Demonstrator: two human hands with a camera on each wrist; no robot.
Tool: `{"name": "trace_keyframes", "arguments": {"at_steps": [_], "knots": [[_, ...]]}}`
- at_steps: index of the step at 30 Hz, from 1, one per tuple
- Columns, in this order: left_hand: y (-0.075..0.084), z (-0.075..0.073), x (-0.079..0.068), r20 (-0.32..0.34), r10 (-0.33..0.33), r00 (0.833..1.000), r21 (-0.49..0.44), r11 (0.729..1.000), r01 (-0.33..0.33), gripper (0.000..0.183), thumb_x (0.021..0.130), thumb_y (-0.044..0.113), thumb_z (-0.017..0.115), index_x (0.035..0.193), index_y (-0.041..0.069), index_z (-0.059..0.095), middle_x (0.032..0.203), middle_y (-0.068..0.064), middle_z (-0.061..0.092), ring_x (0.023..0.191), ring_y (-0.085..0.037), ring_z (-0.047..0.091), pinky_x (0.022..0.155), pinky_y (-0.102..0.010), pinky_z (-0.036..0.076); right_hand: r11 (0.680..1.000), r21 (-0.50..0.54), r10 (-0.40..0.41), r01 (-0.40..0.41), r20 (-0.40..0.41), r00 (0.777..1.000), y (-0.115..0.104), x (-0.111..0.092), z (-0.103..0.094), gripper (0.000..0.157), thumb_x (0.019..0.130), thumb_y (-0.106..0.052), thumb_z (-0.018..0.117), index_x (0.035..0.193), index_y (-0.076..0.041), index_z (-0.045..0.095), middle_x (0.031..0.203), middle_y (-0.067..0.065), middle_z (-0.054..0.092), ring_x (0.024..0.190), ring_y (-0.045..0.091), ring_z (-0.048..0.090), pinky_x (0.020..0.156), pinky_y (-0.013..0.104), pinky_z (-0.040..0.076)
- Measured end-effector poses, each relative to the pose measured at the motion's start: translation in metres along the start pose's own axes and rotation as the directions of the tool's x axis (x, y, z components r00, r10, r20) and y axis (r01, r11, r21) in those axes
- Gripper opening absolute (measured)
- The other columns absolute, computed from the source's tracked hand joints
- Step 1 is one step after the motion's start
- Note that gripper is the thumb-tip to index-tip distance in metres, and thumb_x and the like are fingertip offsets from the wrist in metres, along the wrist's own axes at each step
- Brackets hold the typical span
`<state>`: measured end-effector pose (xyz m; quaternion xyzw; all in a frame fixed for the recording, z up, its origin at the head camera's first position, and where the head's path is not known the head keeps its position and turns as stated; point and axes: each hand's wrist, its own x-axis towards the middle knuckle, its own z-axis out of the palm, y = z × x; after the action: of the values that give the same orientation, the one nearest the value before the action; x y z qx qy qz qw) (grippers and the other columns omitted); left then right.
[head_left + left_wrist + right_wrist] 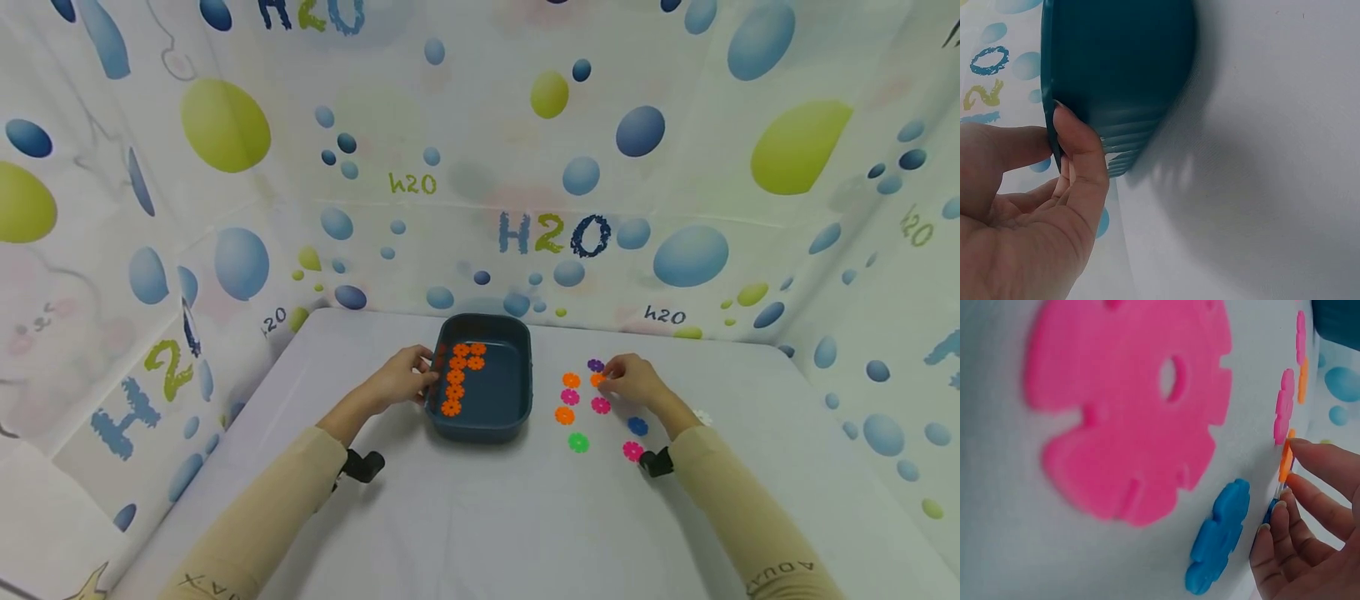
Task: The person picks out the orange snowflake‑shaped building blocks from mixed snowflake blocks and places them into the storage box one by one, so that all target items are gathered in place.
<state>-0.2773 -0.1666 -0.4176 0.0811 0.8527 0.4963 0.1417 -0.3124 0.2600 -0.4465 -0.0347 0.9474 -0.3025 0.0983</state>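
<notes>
A dark teal plastic bin (506, 392) stands on the white table, with several orange notched flower discs (455, 377) inside, a column along its left side and two short rows at the far end. My left hand (402, 377) pinches the bin's left rim; in the left wrist view, thumb and fingers sit on either side of the wall (1051, 69). To the right of the bin, my right hand (636, 385) pinches the edge of an orange flower disc (1286, 456) between thumb and index finger. That disc is still at table level. Pink discs (600, 405) and a blue disc (1218, 536) lie nearby.
Around the right hand lie a purple disc (596, 365), a green disc (578, 442), a white disc (702, 417) and two more orange discs (565, 415). One pink disc (633, 451) is beside the right wrist camera. A patterned curtain (480, 167) encloses the table's back and sides.
</notes>
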Motion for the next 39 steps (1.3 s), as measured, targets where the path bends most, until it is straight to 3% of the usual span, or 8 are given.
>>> {"name": "trace_keyframes", "arguments": {"at_steps": [14,22,32,39], "knots": [[0.001,-0.001,0.000,0.008,0.006,1.000,-0.018,1.000,-0.006,0.042,0.106,0.006,0.054,0.143,-0.009,0.041,0.100,-0.015,0.050,0.082,-0.024,0.061,0.067,-0.033,0.060,0.999,0.013,-0.039,0.039,-0.040,0.998,0.001,-0.001,0.000,0.035,0.093,-0.019,0.075,0.120,0.000,0.063,0.108,0.015,0.061,0.100,0.030,0.055,0.089,0.039,0.053],[0.003,-0.001,-0.001,0.017,0.003,1.000,-0.003,1.000,-0.003,0.040,0.106,0.007,0.054,0.141,-0.008,0.042,0.103,-0.015,0.051,0.085,-0.024,0.060,0.069,-0.033,0.060,0.997,0.031,-0.076,0.077,-0.042,0.996,-0.003,-0.007,-0.003,0.025,0.096,-0.013,0.070,0.116,0.001,0.065,0.107,0.016,0.065,0.098,0.030,0.058,0.089,0.040,0.056],[0.000,-0.002,0.001,0.017,0.005,1.000,-0.008,1.000,-0.005,0.040,0.106,0.007,0.055,0.141,-0.008,0.043,0.103,-0.015,0.051,0.086,-0.024,0.060,0.070,-0.033,0.060,0.986,0.137,-0.098,0.098,-0.002,0.995,-0.006,-0.016,-0.004,0.022,0.098,-0.013,0.068,0.114,0.003,0.065,0.098,0.015,0.066,0.085,0.026,0.063,0.074,0.026,0.057],[0.000,-0.002,0.001,0.015,0.007,1.000,-0.003,1.000,-0.007,0.039,0.106,0.007,0.054,0.141,-0.007,0.043,0.102,-0.015,0.051,0.086,-0.024,0.059,0.070,-0.033,0.060,0.963,0.197,-0.185,0.184,-0.012,0.983,-0.018,-0.021,-0.002,0.023,0.099,-0.011,0.067,0.115,0.004,0.066,0.100,0.015,0.069,0.088,0.027,0.067,0.079,0.028,0.058]]}}
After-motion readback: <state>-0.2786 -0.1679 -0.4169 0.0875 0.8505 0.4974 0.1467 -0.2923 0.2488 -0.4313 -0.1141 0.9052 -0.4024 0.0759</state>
